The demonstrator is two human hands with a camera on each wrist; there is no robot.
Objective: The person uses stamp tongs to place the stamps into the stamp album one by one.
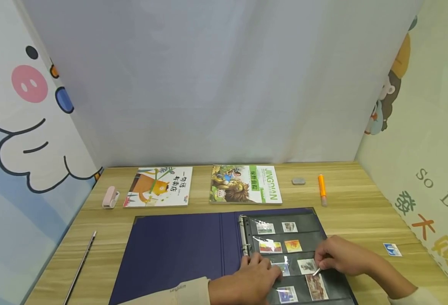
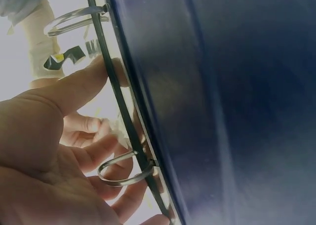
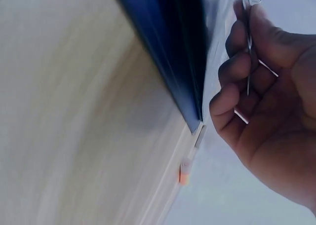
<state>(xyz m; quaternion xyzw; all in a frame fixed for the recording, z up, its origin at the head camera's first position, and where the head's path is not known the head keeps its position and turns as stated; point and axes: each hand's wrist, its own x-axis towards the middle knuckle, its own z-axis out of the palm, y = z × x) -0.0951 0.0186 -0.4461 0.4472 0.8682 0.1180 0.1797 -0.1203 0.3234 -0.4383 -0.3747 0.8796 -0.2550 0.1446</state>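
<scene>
A navy ring-binder stamp album (image 1: 178,250) lies unfolded, with a black pocket page (image 1: 305,237) on its right side. My right hand (image 1: 340,256) pinches slim metal tweezers (image 3: 249,52) between thumb and fingers. Their pale tip touches the upper edge of a large brown stamp (image 1: 317,288) in the lower right of the page. Just above that is a grey-green stamp (image 1: 307,266). My left hand (image 1: 252,277) rests on the page near the binder rings (image 2: 123,170), fingers spread and slightly bent, partly covering a blue stamp (image 1: 283,267). More stamps fill the upper rows.
Behind the album lie two picture books (image 1: 160,186), a grey eraser (image 1: 298,181) and an orange marker-like stick (image 1: 322,188). A pink stapler-like item (image 1: 110,197) and a pencil (image 1: 80,267) are at the left. One loose blue-and-white stamp (image 1: 393,249) lies at the right.
</scene>
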